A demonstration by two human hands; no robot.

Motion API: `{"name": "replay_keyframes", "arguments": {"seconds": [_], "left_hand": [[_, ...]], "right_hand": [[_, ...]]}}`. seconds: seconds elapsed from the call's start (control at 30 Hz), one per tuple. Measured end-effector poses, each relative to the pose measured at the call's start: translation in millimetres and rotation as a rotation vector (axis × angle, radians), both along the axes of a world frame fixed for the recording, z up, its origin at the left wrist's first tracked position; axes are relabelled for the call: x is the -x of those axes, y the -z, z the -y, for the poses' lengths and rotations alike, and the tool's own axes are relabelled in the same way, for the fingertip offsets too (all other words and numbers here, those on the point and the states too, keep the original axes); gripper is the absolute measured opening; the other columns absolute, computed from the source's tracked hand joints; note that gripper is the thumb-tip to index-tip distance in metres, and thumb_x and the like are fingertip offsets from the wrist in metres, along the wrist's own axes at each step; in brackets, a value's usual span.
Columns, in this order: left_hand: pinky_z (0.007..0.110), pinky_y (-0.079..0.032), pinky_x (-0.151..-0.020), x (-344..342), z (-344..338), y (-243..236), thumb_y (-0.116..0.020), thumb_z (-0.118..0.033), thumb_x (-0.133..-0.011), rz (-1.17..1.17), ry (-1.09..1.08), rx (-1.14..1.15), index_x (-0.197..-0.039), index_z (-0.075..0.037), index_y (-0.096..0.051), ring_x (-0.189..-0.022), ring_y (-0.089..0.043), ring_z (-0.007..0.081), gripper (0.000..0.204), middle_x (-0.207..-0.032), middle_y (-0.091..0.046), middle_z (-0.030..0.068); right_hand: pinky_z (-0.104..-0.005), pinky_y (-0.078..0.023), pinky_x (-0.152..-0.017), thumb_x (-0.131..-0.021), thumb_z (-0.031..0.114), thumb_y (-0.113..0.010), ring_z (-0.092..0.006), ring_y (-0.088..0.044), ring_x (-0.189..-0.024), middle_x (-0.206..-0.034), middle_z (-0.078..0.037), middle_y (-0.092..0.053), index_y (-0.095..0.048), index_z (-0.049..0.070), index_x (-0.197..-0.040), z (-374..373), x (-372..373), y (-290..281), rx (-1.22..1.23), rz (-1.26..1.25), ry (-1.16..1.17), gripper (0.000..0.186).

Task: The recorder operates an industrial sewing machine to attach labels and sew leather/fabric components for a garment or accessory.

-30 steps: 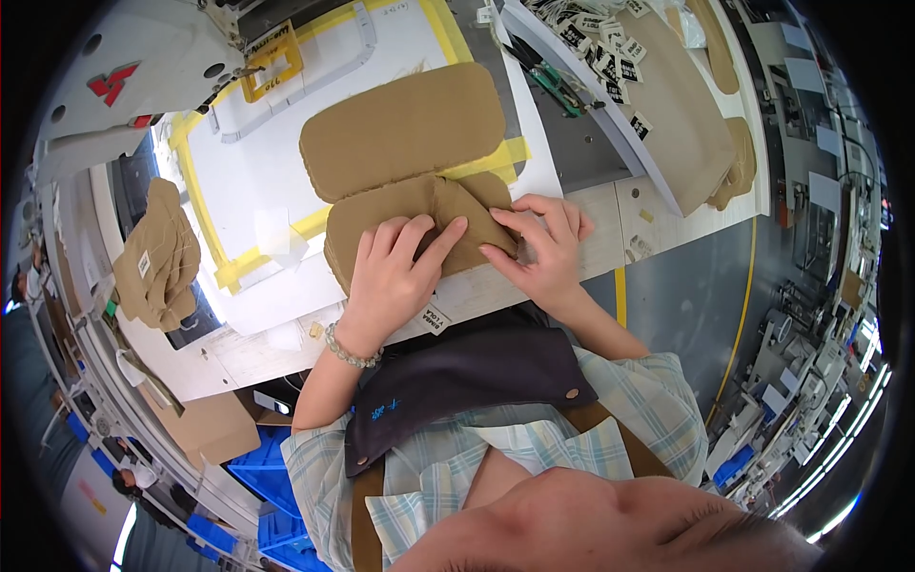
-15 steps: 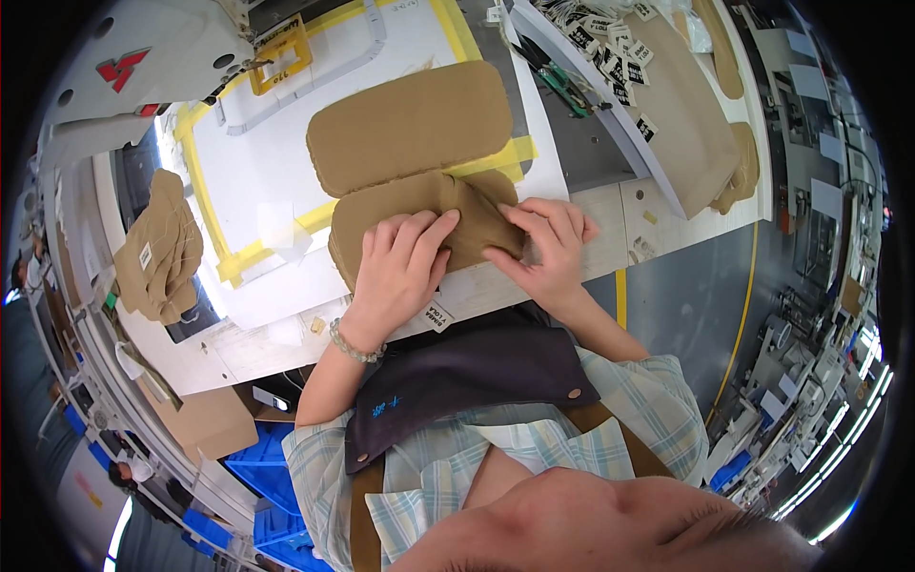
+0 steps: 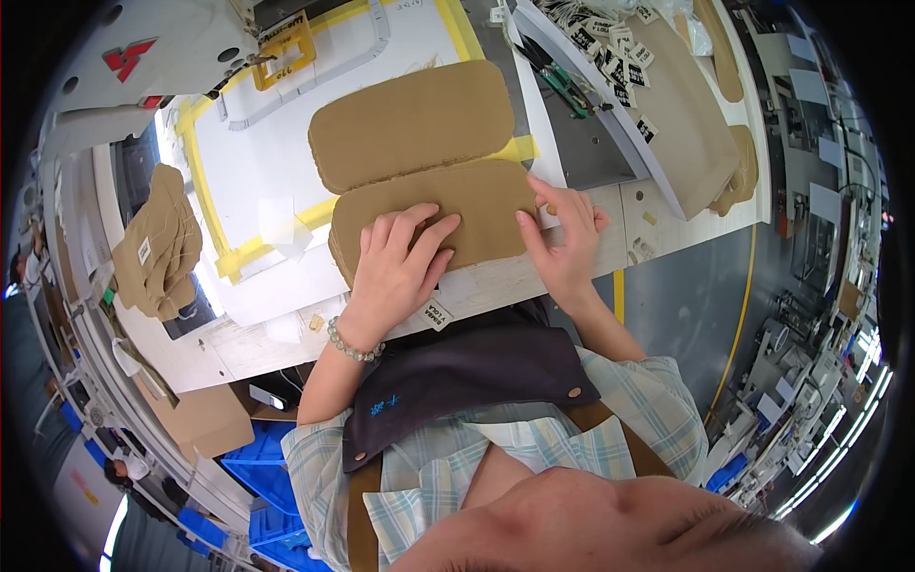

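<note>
Left to right: a heap of tan cut pieces (image 3: 157, 250) lies at the bench's (image 3: 286, 343) left edge. The left hand (image 3: 396, 267) rests flat, fingers spread, pressing the near stack of tan fabric panels (image 3: 434, 214); nothing is grasped. The right hand (image 3: 564, 238), open, squares that stack's right end. A second stack (image 3: 410, 124) lies just beyond, touching it. Step in hand, apparently: aligning panel edges; next calls for even pressure. Count: two stacks, one heap, two hands.

shirt: pale blue-green plaid, short slvs (image 3: 648, 410);
apron: dark navy bib, snap studs, brown straps (image 3: 467, 377);
wrist: grey bead bracelet, left (image 3: 351, 345)
</note>
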State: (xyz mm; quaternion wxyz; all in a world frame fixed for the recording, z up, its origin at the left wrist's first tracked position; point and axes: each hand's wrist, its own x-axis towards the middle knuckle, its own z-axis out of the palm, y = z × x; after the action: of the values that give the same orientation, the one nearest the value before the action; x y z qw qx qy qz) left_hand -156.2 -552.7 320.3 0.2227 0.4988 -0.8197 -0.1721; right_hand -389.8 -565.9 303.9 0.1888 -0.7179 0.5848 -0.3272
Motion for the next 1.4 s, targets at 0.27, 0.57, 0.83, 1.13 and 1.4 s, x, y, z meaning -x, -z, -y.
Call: {"name": "replay_keyframes", "arguments": {"seconds": [0.27,0.57,0.83,1.13,1.4], "left_hand": [[0.039,-0.041,-0.087,1.9,3.0,-10.4,-0.073,-0.013,-0.079,-0.011,0.007,-0.059,-0.120,-0.013,-0.064,-0.106,-0.052,0.0279,0.042,-0.121,-0.056,0.0072],[0.036,-0.042,-0.080,1.5,29.0,-30.2,-0.071,-0.008,-0.079,-0.004,0.116,-0.124,-0.111,-0.010,-0.065,-0.098,-0.056,0.0231,0.033,-0.111,-0.059,0.0045],[0.038,-0.040,-0.088,10.9,148.3,-21.1,-0.070,-0.004,-0.080,-0.193,-0.072,0.028,-0.116,-0.010,-0.065,-0.102,-0.054,0.0281,0.037,-0.109,-0.061,0.0066],[0.039,-0.033,-0.099,-1.1,168.9,-5.5,-0.068,0.004,-0.073,-0.311,0.123,-0.326,-0.086,-0.009,-0.067,-0.101,-0.053,0.0231,0.018,-0.098,-0.058,0.0009],[0.037,-0.030,-0.097,-12.9,159.1,-7.0,-0.063,0.008,-0.070,-0.265,0.126,-0.227,-0.080,-0.014,-0.072,-0.104,-0.054,0.0181,0.026,-0.110,-0.061,-0.0032]], "right_hand": [[-0.0343,-0.024,-0.087,-0.078,0.018,-0.077,-0.0138,-0.053,-0.098,-0.108,0.004,-0.063,-0.064,0.014,-0.125,18.2,-2.0,-15.1,0.028,-0.041,-0.013,0.049],[-0.0362,-0.030,-0.090,-0.081,0.022,-0.075,-0.0198,-0.054,-0.104,-0.114,-0.002,-0.060,-0.061,0.011,-0.126,84.4,-3.0,-30.6,0.052,-0.080,-0.088,0.049],[-0.0415,-0.042,-0.092,-0.082,0.020,-0.074,-0.0321,-0.052,-0.107,-0.119,-0.012,-0.051,-0.054,0.004,-0.125,133.7,-10.0,-24.1,-0.052,-0.005,-0.269,0.050],[-0.0372,-0.048,-0.078,-0.078,0.010,-0.074,-0.0292,-0.059,-0.089,-0.105,-0.009,-0.056,-0.064,0.004,-0.110,130.7,-4.6,-13.5,-0.151,0.226,-0.278,0.034],[-0.0318,-0.045,-0.067,-0.072,0.009,-0.067,-0.0184,-0.059,-0.080,-0.094,-0.003,-0.059,-0.071,0.007,-0.097,117.0,5.1,-5.1,0.293,-0.144,-0.533,0.026]]}}
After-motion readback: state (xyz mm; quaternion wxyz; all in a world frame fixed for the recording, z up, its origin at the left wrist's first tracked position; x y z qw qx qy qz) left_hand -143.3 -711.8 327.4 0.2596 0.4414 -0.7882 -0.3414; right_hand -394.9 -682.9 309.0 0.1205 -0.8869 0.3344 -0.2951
